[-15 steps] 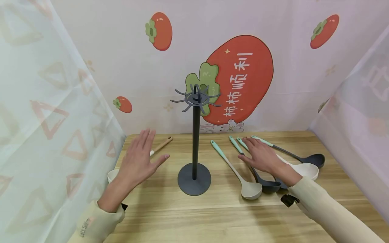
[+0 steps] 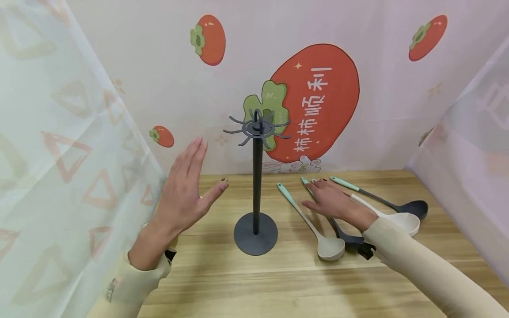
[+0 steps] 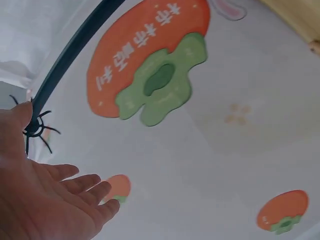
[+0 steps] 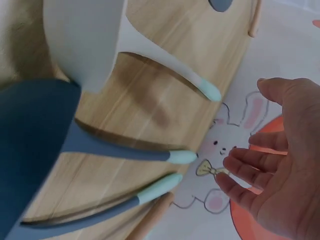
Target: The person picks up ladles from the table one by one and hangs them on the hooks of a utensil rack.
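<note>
A dark utensil stand (image 2: 257, 190) with a ring of hooks on top rises from a round base between my hands. My left hand (image 2: 180, 194) is raised to the left of it, fingers straight and thumb spread, holding nothing. My right hand (image 2: 334, 203) hovers over the handles of several ladles, its fingers extended and palm empty in the right wrist view. Nearest the stand lies a beige ladle (image 2: 331, 248) with a mint handle. Beside it a dark ladle (image 2: 350, 239) is partly covered by the right hand and sleeve.
Farther right lie a white ladle (image 2: 405, 223) and another dark ladle (image 2: 413, 208). Behind my left hand a wooden-handled utensil is mostly hidden. A patterned cloth (image 2: 222, 97) hangs behind the wooden table (image 2: 238, 282), with pale sheets along both sides.
My left hand has risen, now covering more of the wooden-handled utensil. The right hand has shifted slightly left over the ladle handles. The stand and ladles stay in place.
</note>
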`<state>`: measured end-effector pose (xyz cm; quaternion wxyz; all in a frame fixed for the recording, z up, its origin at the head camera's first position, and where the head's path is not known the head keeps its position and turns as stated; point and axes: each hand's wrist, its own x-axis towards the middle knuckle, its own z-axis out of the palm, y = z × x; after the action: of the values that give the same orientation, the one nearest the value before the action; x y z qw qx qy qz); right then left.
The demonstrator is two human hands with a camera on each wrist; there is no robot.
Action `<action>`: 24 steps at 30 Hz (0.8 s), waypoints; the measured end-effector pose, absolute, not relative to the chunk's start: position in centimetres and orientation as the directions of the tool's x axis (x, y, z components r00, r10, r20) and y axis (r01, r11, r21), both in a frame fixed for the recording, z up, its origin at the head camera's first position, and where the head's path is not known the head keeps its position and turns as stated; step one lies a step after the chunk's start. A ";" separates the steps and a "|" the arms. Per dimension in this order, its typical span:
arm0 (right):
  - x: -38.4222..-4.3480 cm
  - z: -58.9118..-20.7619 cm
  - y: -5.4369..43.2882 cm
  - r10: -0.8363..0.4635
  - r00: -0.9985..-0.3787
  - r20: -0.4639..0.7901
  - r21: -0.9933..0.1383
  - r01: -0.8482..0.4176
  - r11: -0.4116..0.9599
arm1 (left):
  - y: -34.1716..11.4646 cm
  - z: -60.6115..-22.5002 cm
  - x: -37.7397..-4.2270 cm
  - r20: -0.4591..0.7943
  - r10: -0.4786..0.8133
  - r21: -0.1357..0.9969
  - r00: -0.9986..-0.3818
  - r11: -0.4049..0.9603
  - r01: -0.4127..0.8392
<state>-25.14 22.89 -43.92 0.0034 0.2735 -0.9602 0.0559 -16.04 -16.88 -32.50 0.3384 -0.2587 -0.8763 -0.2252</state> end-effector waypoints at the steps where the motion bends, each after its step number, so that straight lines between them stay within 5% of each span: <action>1: -25.4 -44.2 22.6 -0.523 -0.852 0.023 -0.117 -0.522 0.845 | -16.7 -32.0 -16.0 0.719 0.300 0.222 -0.627 0.756 0.616; 14: -27.4 -45.7 20.5 -0.548 -0.835 -0.044 -0.155 -0.537 0.829 | -14.2 -27.4 -15.1 0.801 0.387 0.103 -0.457 0.663 0.741; 24: -28.3 -46.7 19.8 -0.522 -0.850 -0.072 -0.160 -0.507 0.847 | -12.7 -25.5 -15.3 0.784 0.471 -0.002 -0.404 0.653 0.758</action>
<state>-28.30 19.84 -46.73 -0.0564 0.2682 -0.9593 0.0679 -15.34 -12.71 -25.49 0.3963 -0.3756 -0.8181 -0.1805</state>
